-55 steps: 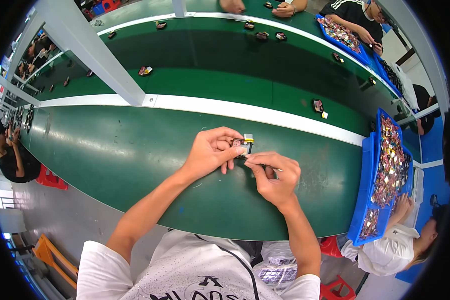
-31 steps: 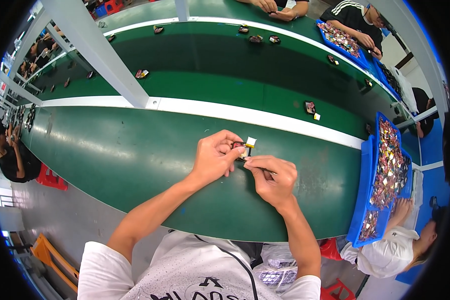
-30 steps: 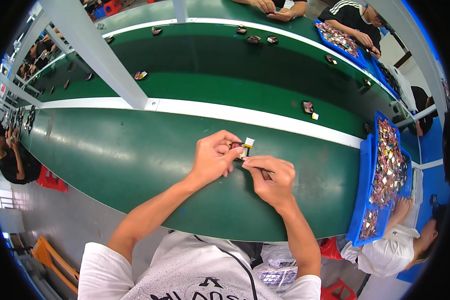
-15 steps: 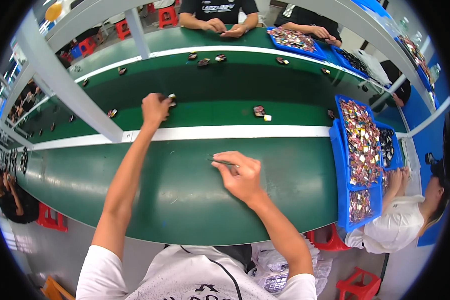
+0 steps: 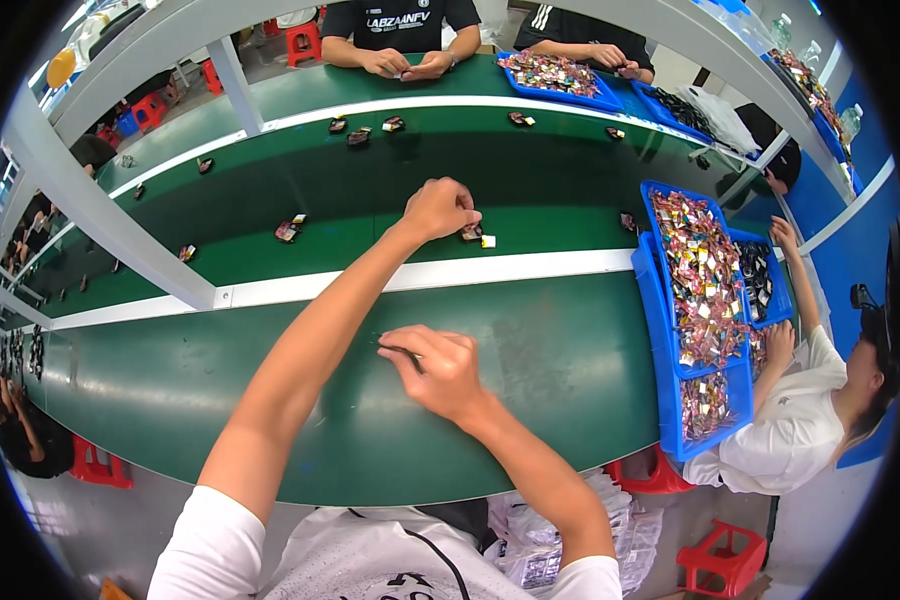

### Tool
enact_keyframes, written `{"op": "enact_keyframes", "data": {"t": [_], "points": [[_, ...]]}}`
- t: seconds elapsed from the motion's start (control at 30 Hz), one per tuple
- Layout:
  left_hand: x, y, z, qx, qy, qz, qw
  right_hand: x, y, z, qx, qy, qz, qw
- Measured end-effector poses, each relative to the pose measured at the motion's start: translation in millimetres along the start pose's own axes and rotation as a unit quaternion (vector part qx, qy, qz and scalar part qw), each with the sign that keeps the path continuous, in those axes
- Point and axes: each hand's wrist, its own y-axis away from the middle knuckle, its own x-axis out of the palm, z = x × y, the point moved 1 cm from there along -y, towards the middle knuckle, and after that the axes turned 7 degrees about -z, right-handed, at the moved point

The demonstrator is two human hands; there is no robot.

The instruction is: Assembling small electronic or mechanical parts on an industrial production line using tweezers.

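Observation:
My left hand reaches over the white rail to the green belt. Its fingers are pinched together on a small dark and reddish part with a white-and-yellow tab; the fingertips partly cover it. Over the near green tabletop, my right hand is closed round a pair of dark tweezers, tips pointing left. To the left on the belt lies a similar part, and another lies farther left.
Blue trays heaped with small colourful parts stand at the right, beside a co-worker in white. A grey post rises at the left, and a white rail borders the belt. Two people sit across the far table.
My left hand has moved right, away from one part to another on the belt. My right hand, still with the tweezers, has shifted slightly left and nearer. The view has also shifted.

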Motion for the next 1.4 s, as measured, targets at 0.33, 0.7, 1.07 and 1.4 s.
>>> {"op": "enact_keyframes", "data": {"t": [0.33, 0.7, 1.07, 1.4], "points": [[-5, 1, 1, -0.129, 0.055, 0.081, 0.987, -7, -4, 1, 0.01, 0.005, 0.021, 1.0], [-72, 156, 10, -0.161, 0.236, -0.097, 0.953, -13, -1, 4, 0.155, -0.061, 0.013, 0.986], [-62, 247, 21, -0.189, 0.344, -0.186, 0.901, -7, 2, 0, 0.33, -0.207, -0.01, 0.921], [-54, 248, 17, -0.09, 0.29, -0.245, 0.921, -2, 5, 5, 0.29, -0.132, 0.003, 0.948]]}}
